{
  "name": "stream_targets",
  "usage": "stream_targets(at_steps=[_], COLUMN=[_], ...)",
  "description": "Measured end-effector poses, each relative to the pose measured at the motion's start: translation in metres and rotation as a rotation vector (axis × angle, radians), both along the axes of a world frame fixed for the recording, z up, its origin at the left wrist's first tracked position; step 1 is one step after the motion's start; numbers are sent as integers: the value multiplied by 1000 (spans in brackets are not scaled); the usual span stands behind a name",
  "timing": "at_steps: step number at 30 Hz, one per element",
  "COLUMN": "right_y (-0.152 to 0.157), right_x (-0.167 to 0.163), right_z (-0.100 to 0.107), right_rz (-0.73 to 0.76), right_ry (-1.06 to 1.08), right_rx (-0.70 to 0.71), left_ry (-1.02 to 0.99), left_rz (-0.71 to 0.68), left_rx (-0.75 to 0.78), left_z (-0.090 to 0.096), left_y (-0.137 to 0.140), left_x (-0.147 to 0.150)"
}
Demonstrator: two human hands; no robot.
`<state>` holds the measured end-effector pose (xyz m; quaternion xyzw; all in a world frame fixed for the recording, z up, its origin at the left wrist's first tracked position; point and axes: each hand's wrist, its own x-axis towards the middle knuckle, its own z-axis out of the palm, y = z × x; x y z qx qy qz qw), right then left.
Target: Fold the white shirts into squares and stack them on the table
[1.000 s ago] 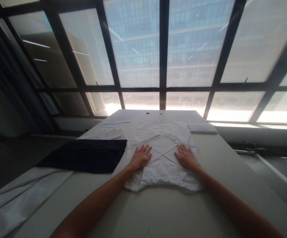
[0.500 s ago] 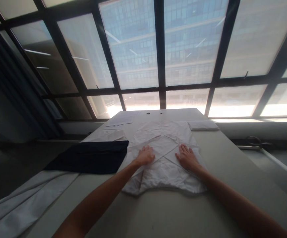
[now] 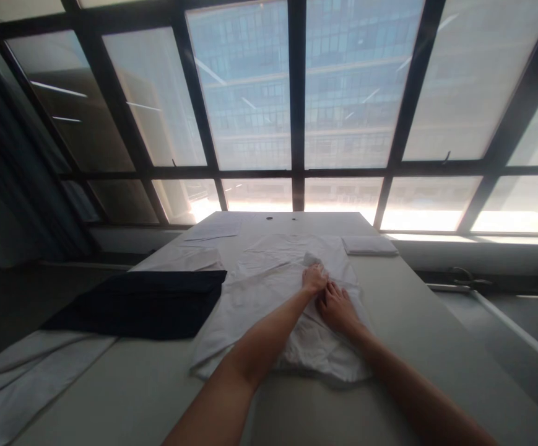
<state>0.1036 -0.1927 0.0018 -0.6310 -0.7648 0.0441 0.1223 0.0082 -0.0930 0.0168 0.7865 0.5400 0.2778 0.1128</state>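
A white garment [image 3: 269,291], by its look a shirt, lies wrinkled on the white table [image 3: 157,371]. My left hand [image 3: 314,279] reaches across to its right half, fingers closed on a bunched bit of the cloth. Right beside it, almost touching, my right hand [image 3: 338,308] lies on the garment with its fingers stretched out. My left forearm covers part of the garment's near left area.
A folded dark navy cloth [image 3: 143,303] lies at the left, over a long white cloth [image 3: 41,365] at the table edge. Farther back are paper sheets [image 3: 213,229] and a folded white cloth [image 3: 369,245]. Large windows [image 3: 250,87] stand behind.
My left hand has moved right, from the garment's left side to beside my right hand, and has closed on cloth. The garment's left part now spreads wider toward the near left.
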Motion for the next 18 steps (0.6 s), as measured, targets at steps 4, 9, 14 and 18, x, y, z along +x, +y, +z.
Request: stream_targets(at_steps=[4,9,14,18], right_y=[-1,2,6,8], right_x=[2,5,7,10], right_z=[-1,-9,-18,-26], right_rz=[24,30,30,35], right_ry=[-12,-39,-59,-89], right_rx=[5,19,22,60], left_ry=[-194,-344,-299,-156], left_rz=[103,210,322,518], left_rx=[21,69,46,23], left_z=[9,39,73,117], left_y=[5,-3,-40,-78], left_x=[-19,-113,-271,-393])
